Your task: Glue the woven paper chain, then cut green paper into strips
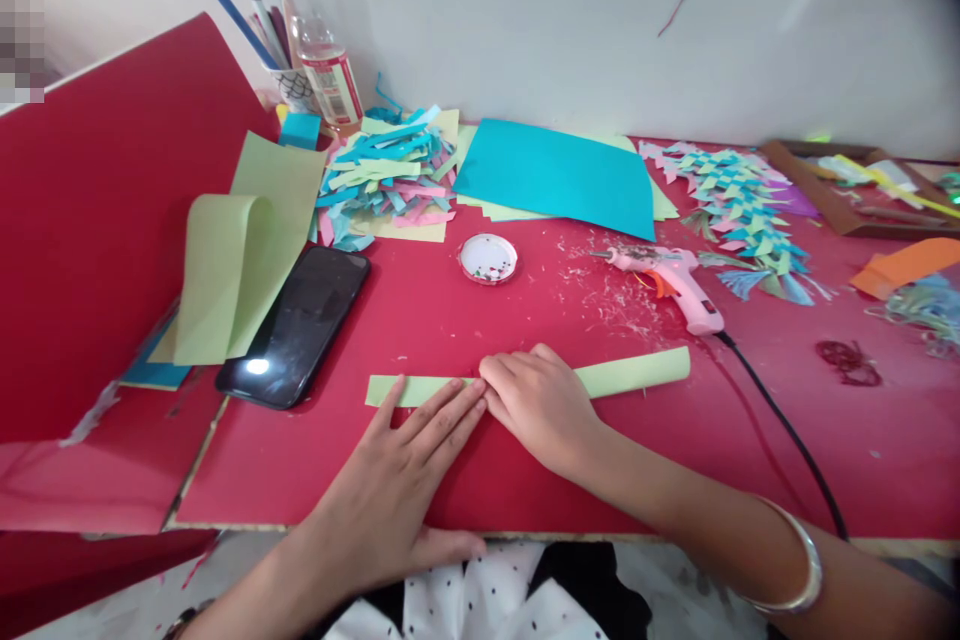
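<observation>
A folded light green paper strip (634, 375) lies across the red table in front of me. Its right part curves up slightly, while its left end (381, 390) rests flat. My left hand (420, 445) is open, its fingers spread and laid flat over the strip's left half, thumb out toward the table edge. Curled fingers of my right hand (544, 410) press on the middle of the same strip, right beside my left fingertips; the paper under them is hidden. Just beyond the strip sits a white jar lid (487, 258) holding small dark specks.
A pink glue gun (667, 282) lies at right, its black cord (784, 435) running to the front edge. A black phone (300, 325) and bent green paper (217, 270) are left. Behind are paper strips (394, 165), blue sheets (559, 178), a bottle (326, 70) and woven paper pieces (739, 200).
</observation>
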Demonstrator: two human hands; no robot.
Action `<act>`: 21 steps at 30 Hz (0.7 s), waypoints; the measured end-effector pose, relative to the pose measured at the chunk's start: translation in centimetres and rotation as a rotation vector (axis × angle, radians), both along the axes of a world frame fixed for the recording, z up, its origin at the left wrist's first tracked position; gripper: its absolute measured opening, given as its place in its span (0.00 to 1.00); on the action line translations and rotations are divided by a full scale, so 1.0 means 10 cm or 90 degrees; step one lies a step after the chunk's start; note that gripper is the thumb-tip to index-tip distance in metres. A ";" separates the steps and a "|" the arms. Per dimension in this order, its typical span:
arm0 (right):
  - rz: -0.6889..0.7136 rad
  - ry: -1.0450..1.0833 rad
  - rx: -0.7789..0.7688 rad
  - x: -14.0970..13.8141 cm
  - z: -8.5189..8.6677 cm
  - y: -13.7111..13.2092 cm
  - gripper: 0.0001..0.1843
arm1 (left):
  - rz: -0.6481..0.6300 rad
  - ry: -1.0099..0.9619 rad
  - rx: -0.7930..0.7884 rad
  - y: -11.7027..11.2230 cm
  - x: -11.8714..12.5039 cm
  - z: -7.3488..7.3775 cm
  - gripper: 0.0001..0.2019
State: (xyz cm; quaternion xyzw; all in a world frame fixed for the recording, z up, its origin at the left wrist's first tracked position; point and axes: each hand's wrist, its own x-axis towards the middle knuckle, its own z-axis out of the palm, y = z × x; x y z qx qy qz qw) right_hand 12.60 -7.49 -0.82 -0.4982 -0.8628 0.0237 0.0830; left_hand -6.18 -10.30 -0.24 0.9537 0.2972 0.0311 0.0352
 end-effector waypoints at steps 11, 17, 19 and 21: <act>0.000 0.003 0.048 0.00 -0.03 -0.01 0.11 | 0.011 -0.007 -0.063 0.03 -0.05 0.01 0.43; 0.000 -0.029 0.069 -0.01 -0.03 -0.01 0.11 | 0.001 0.000 -0.055 0.04 -0.06 0.01 0.41; -0.001 -0.036 0.078 -0.01 -0.03 -0.01 0.11 | -0.008 -0.003 -0.052 0.04 -0.07 0.01 0.42; -0.001 -0.033 0.083 -0.01 -0.03 -0.01 0.11 | -0.013 -0.006 -0.045 0.04 -0.08 0.00 0.42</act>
